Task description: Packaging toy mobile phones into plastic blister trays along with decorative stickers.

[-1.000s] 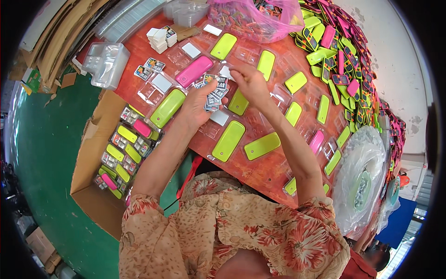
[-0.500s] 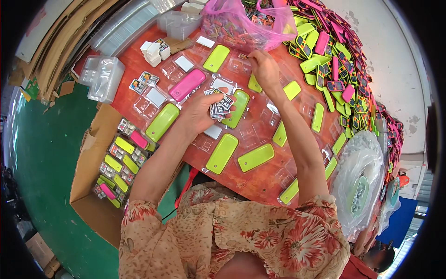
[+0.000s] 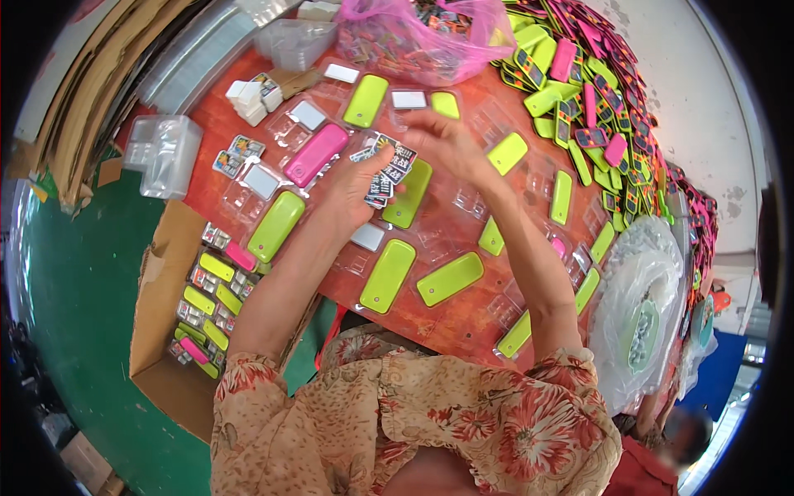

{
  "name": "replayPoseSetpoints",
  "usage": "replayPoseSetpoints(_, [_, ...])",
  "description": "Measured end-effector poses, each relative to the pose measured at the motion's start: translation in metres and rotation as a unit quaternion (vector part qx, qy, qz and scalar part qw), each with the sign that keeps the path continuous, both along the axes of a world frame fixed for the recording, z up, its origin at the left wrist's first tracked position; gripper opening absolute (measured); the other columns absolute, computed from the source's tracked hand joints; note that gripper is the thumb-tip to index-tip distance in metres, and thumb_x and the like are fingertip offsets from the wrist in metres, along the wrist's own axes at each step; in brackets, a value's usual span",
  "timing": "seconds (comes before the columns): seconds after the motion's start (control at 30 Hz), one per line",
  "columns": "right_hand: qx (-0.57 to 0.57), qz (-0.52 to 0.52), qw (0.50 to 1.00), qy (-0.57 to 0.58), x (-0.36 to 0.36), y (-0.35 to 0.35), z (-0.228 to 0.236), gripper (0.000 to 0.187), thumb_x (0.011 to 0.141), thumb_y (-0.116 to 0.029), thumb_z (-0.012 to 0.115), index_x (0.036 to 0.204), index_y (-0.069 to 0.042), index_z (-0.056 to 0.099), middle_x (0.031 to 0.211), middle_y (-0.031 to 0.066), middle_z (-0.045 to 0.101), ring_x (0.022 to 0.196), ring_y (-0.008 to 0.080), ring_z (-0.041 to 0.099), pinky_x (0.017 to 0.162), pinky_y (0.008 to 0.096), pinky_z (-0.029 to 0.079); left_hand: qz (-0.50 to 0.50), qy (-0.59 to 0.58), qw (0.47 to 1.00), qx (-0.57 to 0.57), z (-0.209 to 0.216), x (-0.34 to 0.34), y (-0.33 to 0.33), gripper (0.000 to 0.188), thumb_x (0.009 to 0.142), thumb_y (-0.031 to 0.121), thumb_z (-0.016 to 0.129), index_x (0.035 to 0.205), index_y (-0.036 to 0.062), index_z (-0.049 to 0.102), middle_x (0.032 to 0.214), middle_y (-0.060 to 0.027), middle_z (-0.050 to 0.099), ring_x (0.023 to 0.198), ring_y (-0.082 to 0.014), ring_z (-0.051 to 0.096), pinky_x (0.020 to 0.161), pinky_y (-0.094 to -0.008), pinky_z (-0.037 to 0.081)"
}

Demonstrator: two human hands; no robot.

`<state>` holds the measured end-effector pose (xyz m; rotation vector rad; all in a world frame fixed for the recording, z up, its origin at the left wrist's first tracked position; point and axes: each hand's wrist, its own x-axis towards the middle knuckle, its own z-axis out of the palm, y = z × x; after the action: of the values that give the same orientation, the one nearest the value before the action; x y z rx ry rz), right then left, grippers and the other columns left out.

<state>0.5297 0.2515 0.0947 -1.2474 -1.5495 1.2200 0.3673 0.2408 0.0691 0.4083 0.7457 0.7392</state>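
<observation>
Fanned small printed cards (image 3: 399, 165) are gripped in my left hand (image 3: 357, 183), its thumb pressed on top of them. Just right of the cards is my right hand (image 3: 451, 145), its fingers stretched out toward the left and slightly smeared; I make out nothing in them. Beyond those fingers a white card (image 3: 408, 100) lies in a clear tray. A green phone-shaped case (image 3: 411, 194) sits partly beneath my left hand. A pink case (image 3: 316, 155) in its clear plastic tray lies to the left of the cards.
A pink plastic bag (image 3: 413, 45) of small items stands at the far side. Toy phones (image 3: 571, 107) are heaped at the right. A cardboard box (image 3: 169, 364) with packed cases stands at the left. Clear trays (image 3: 165, 153) are stacked at the table's left edge.
My right hand has drawn back from the far tray toward the cards in my left hand. A white card shows in the far tray. The view has shifted slightly.
</observation>
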Motion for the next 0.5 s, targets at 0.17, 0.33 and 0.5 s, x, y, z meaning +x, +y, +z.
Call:
replayPoseSetpoints(0.17, [-0.061, -0.089, 0.993, 0.051, 0.019, -0.019, 0.008, 0.005, 0.074, -0.005, 0.058, 0.079, -0.006, 0.058, 0.070, -0.0043, 0.056, 0.060, 0.0023, 0.048, 0.051, 0.0168, 0.038, -0.058, -0.002, 0.998, -0.009, 0.010, 0.032, 0.002, 0.023, 0.077, 0.026, 0.057, 0.088, 0.0066, 0.052, 0.070, -0.0059, 0.057, 0.050, -0.0167, 0.055, 0.037, -0.0248, 0.041])
replayPoseSetpoints(0.33, [0.236, -0.283, 0.893, -0.257, 0.106, 0.006, -0.019, 0.008, 0.074, -0.005, 0.053, 0.081, -0.004, 0.058, 0.065, 0.0055, 0.057, 0.055, 0.0124, 0.053, 0.051, 0.0251, 0.042, -0.084, -0.043, 0.995, -0.025, 0.011, 0.064, 0.004, 0.023, 0.078, 0.024, 0.056, 0.089, 0.0040, 0.050, 0.074, -0.0082, 0.057, 0.057, -0.0206, 0.057, 0.044, -0.0276, 0.046])
replayPoseSetpoints(0.5, [0.223, -0.231, 0.779, -0.539, 0.128, 0.010, -0.042, 0.010, 0.070, -0.012, 0.052, 0.073, -0.007, 0.060, 0.074, 0.0118, 0.054, 0.072, 0.0283, 0.054, 0.059, 0.0376, 0.045, -0.102, -0.095, 0.988, -0.071, 0.012, 0.071, 0.010, 0.019, 0.081, 0.013, 0.049, 0.093, -0.0011, 0.047, 0.084, -0.0141, 0.055, 0.071, -0.0264, 0.058, 0.055, -0.0346, 0.049])
